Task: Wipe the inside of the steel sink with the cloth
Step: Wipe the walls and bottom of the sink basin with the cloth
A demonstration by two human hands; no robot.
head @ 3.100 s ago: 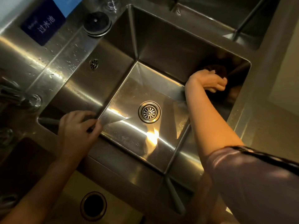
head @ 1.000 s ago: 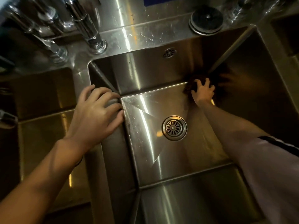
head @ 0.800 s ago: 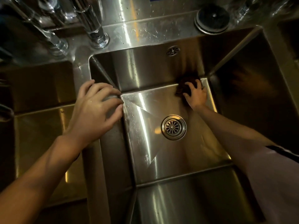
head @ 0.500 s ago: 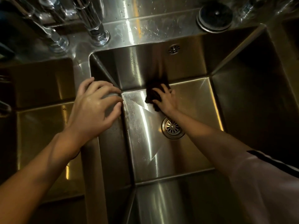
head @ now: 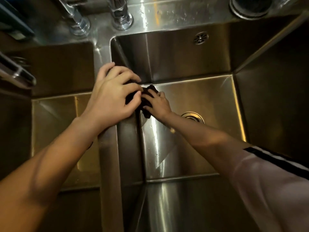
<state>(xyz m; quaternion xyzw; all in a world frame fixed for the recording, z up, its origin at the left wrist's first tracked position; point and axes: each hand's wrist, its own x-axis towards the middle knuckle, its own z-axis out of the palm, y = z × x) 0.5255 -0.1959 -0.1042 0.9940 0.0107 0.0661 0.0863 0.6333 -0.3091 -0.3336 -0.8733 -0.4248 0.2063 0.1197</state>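
The steel sink (head: 197, 158) fills the middle of the view, its floor shiny and wet. My right hand (head: 158, 104) reaches down into it and presses a dark cloth (head: 146, 97) onto the floor in the far left corner, where the floor meets the left wall. My left hand (head: 113, 96) rests on the divider rim (head: 108, 164) between the two basins, fingers spread and curled over the edge, just above the cloth. The round drain (head: 193, 116) lies right of my right wrist, partly hidden by the forearm.
A second basin (head: 63, 128) lies to the left. Two chrome tap bases (head: 80, 25) (head: 122, 20) stand on the back ledge. A round black plug (head: 250, 5) sits at the back right, and an overflow hole (head: 200, 37) marks the back wall.
My right hand has slid the cloth leftward along the back edge of the sink floor, from the far right corner to the far left corner. My left hand has stayed on the divider rim.
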